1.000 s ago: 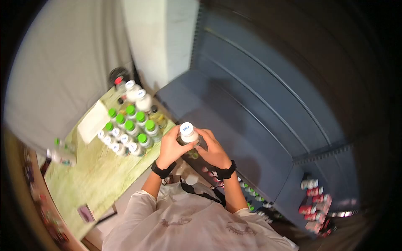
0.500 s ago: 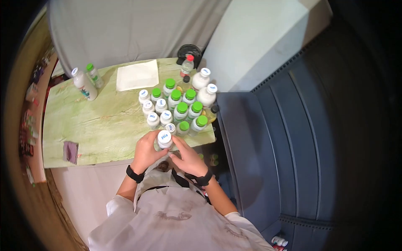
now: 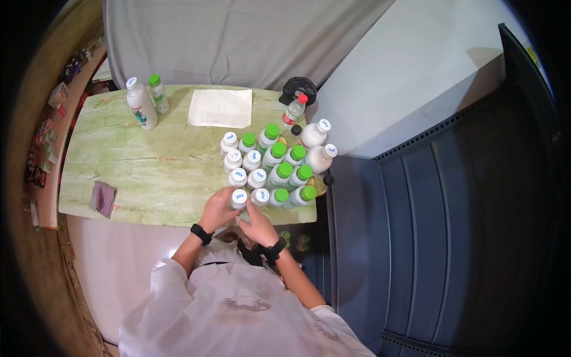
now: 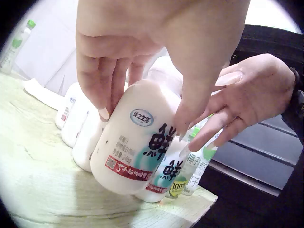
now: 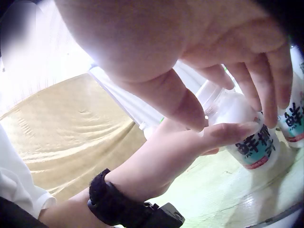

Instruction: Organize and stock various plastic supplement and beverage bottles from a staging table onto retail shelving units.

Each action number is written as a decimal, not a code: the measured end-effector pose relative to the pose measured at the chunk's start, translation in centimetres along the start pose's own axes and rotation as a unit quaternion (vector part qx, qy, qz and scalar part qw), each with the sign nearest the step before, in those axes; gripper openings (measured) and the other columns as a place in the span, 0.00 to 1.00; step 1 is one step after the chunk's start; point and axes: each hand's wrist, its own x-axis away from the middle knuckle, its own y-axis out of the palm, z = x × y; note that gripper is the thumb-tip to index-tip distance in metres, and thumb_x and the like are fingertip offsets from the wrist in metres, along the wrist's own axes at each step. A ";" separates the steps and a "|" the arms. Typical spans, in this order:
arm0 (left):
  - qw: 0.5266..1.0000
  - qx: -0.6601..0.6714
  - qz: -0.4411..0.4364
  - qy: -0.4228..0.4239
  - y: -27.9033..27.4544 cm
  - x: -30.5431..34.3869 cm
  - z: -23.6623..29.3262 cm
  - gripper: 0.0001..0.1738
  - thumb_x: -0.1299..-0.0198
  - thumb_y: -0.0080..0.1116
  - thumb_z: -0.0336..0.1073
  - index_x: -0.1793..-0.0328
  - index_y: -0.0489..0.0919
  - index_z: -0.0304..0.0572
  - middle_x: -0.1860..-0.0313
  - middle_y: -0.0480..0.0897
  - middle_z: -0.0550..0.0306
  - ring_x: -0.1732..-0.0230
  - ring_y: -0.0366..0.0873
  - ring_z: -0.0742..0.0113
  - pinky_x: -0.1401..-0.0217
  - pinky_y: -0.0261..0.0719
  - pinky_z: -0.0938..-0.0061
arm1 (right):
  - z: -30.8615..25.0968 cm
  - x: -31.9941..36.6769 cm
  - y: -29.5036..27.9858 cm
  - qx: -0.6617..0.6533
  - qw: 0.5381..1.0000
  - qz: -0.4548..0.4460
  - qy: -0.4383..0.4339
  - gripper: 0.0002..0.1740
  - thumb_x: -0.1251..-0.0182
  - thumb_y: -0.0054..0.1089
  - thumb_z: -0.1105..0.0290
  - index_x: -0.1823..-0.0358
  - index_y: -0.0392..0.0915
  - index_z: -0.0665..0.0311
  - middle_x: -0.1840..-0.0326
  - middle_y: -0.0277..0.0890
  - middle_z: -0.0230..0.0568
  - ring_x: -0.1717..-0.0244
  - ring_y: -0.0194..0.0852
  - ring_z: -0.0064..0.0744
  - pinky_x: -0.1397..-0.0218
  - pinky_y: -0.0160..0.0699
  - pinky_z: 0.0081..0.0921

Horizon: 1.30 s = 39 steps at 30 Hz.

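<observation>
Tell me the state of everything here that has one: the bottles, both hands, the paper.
milk bottle: capped, tilted, held in both hands.
left hand: grips the milk bottle.
right hand: grips the milk bottle too.
clustered bottles: upright, capped.
two far bottles: upright, capped.
red-capped bottle: upright, capped.
paper sheet: lying flat.

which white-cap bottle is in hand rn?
The bottle at the near-left corner of the group, by the table's front edge. The left hand and the right hand both hold it; no hand holds the others.
</observation>
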 end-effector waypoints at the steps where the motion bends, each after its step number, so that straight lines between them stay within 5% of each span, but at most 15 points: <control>1: 1.000 0.004 -0.006 -0.004 0.1 -0.1 -0.2 0.34 0.58 0.77 0.34 0.41 0.76 0.38 0.49 0.83 0.42 0.47 0.82 0.45 0.44 0.80 0.60 | 0.2 -0.2 0.2 -0.007 1.000 -0.004 0.013 0.44 0.34 0.60 0.63 0.22 0.50 0.71 0.30 0.65 0.66 0.34 0.69 0.63 0.34 0.71 0.44; 6: 0.999 0.006 -0.033 -0.008 0.8 -0.7 -1.7 0.36 0.57 0.78 0.35 0.39 0.75 0.37 0.47 0.82 0.42 0.45 0.81 0.45 0.42 0.79 0.60 | 1.0 -0.9 1.0 -0.029 0.998 -0.010 0.051 0.44 0.35 0.60 0.61 0.22 0.51 0.68 0.30 0.65 0.66 0.31 0.66 0.63 0.31 0.69 0.43; 9: 0.999 -0.004 -0.042 -0.004 1.3 -0.7 -2.1 0.37 0.56 0.78 0.35 0.38 0.74 0.37 0.47 0.82 0.42 0.44 0.81 0.44 0.42 0.79 0.61 | 1.9 -1.0 1.6 0.006 0.999 0.000 0.040 0.45 0.33 0.58 0.60 0.23 0.49 0.76 0.36 0.70 0.68 0.39 0.73 0.64 0.38 0.74 0.46; 14: 0.998 -0.020 -0.061 0.004 1.5 -0.8 -2.5 0.38 0.55 0.78 0.35 0.38 0.72 0.37 0.47 0.82 0.41 0.43 0.80 0.43 0.42 0.79 0.60 | 2.7 -0.9 1.9 0.002 1.000 0.016 0.024 0.44 0.34 0.58 0.61 0.23 0.49 0.76 0.33 0.68 0.69 0.36 0.70 0.64 0.35 0.72 0.45; 17: 0.991 -0.001 -0.103 -0.079 1.4 -0.8 -2.2 0.36 0.54 0.78 0.35 0.40 0.69 0.38 0.46 0.81 0.40 0.43 0.79 0.42 0.45 0.79 0.57 | 2.2 -0.8 1.4 -0.031 0.999 0.004 0.037 0.44 0.33 0.59 0.63 0.23 0.49 0.75 0.30 0.64 0.70 0.29 0.64 0.63 0.29 0.66 0.43; 23: 0.985 -0.126 -0.107 -0.058 1.5 -0.7 -1.7 0.34 0.53 0.76 0.34 0.41 0.68 0.41 0.52 0.79 0.42 0.51 0.80 0.39 0.50 0.79 0.55 | 2.7 0.0 1.4 -0.048 0.999 0.023 -0.004 0.42 0.32 0.58 0.63 0.23 0.51 0.76 0.28 0.62 0.71 0.27 0.61 0.62 0.27 0.64 0.41; 30: 0.984 -0.165 -0.059 -0.009 1.4 -1.1 -0.2 0.48 0.57 0.78 0.38 0.29 0.65 0.42 0.45 0.73 0.44 0.44 0.75 0.43 0.47 0.78 0.55 | 1.0 4.0 -2.2 -0.067 0.996 0.047 0.028 0.37 0.29 0.57 0.62 0.24 0.56 0.71 0.31 0.66 0.68 0.30 0.65 0.61 0.29 0.66 0.41; 33: 0.980 -0.197 -0.025 0.034 -0.1 -2.5 4.5 0.49 0.59 0.80 0.40 0.29 0.66 0.42 0.45 0.73 0.44 0.44 0.74 0.43 0.46 0.78 0.56 | 0.9 6.8 -4.3 -0.098 0.989 0.094 0.055 0.35 0.28 0.57 0.62 0.25 0.59 0.70 0.31 0.67 0.64 0.31 0.67 0.59 0.30 0.67 0.40; 39: 0.977 -0.134 -0.029 0.166 2.4 -6.9 12.0 0.40 0.55 0.78 0.40 0.34 0.72 0.39 0.47 0.74 0.44 0.46 0.74 0.43 0.46 0.75 0.57 | 2.3 12.9 -7.9 -0.102 0.963 0.228 0.104 0.31 0.28 0.56 0.62 0.27 0.64 0.67 0.31 0.69 0.58 0.32 0.69 0.56 0.31 0.69 0.38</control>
